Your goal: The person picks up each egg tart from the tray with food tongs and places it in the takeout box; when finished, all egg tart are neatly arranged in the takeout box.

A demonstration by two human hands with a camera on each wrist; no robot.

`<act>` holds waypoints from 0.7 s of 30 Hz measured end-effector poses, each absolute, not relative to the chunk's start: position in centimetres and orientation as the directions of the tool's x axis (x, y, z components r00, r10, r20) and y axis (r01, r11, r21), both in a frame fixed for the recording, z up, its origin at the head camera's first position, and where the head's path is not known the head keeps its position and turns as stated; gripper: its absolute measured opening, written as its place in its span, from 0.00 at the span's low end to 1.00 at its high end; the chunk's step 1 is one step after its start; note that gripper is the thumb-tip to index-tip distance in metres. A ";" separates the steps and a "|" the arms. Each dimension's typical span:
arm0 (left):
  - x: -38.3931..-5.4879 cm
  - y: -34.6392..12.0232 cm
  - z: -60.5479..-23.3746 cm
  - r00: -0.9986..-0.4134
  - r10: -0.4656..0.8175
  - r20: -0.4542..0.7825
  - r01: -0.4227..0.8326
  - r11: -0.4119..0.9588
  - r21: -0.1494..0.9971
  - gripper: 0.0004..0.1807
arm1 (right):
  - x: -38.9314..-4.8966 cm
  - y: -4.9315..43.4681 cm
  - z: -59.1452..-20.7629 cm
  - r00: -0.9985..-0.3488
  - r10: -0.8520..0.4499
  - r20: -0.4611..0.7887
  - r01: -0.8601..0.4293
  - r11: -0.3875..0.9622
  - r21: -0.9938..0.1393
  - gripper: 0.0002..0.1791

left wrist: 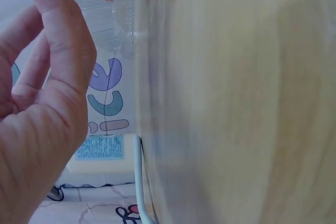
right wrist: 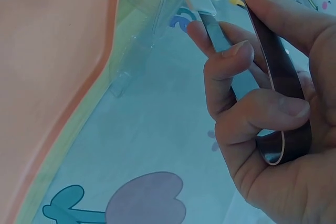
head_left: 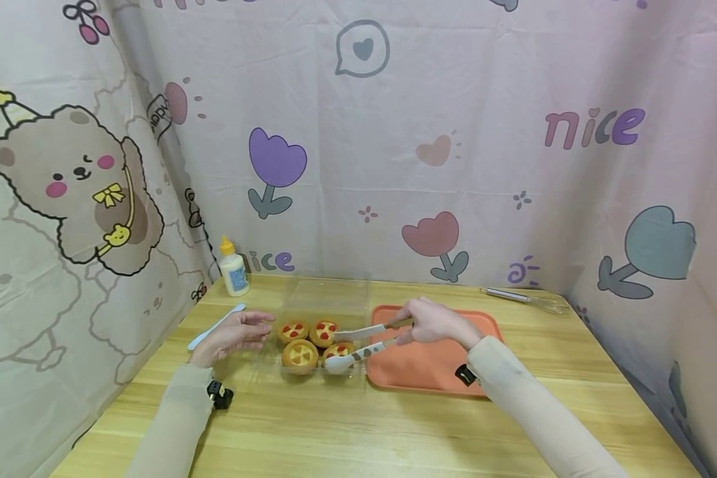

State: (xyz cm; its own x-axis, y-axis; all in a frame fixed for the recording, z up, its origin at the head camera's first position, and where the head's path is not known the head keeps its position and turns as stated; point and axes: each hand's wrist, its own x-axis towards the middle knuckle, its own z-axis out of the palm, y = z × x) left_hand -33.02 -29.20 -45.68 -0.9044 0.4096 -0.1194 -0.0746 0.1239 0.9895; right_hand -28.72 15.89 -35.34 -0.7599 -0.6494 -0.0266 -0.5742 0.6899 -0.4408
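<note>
A clear plastic box stands with its lid raised at the back, and several small egg tarts with red or pale toppings lie in it. My right hand grips a pair of metal tongs with pale tips, its fingers curled round the handle in the right wrist view. The spread tips reach over the front right tart; whether they touch it I cannot tell. My left hand hovers beside the box's left side, fingers loosely bent and holding nothing.
An orange tray lies right of the box, under my right hand. A white glue bottle with a yellow cap stands at the back left, near a pale blue stick-like utensil. A whisk lies at the back right.
</note>
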 end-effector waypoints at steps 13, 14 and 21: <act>-33.0 -29.3 -45.7 -0.907 0.404 -0.123 -0.075 0.133 0.988 0.31 | -28.9 18.2 -35.8 -0.770 -0.636 -0.044 -0.512 0.659 -0.551 0.22; -33.1 -29.3 -45.8 -0.908 0.401 -0.121 -0.073 0.133 0.988 0.31 | -28.9 18.3 -35.8 -0.775 -0.630 -0.050 -0.503 0.663 -0.555 0.23; -33.1 -29.2 -46.0 -0.912 0.397 -0.108 -0.062 0.127 0.990 0.29 | -28.6 19.6 -36.5 -0.788 -0.614 -0.041 -0.461 0.634 -0.621 0.25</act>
